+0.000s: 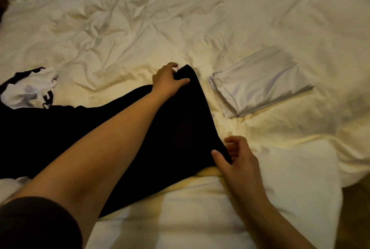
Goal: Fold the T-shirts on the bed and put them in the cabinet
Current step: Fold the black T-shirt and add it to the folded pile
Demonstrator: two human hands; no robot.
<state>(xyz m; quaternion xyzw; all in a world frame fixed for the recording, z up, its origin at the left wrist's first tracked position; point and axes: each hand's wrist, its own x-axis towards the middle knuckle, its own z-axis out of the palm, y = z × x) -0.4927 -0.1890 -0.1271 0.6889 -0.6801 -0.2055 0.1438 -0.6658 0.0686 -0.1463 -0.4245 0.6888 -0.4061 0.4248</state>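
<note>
The left hand (168, 80) grasps the far right corner of the black T-shirt (176, 128), its fingers curled over the bunched cloth and the thumb pressed across the top. Its bare forearm stretches from the near left diagonally across the shirt, with a dark short sleeve (38, 224) at the near left edge. The right hand (238, 160) pinches the shirt's near right corner — thumb on top of the fabric, fingers curled under and beside it — with the wrist coming in from the near right.

The black T-shirt lies spread on the white, wrinkled bed (140, 28), running from the left edge toward the middle, its right edge stretched between the two hands. Just beside it to the right, apart from it, a folded white T-shirt (260, 82) lies flat on the bedding. At the far left a crumpled white garment with black markings (30, 88) touches the black shirt's far edge.
</note>
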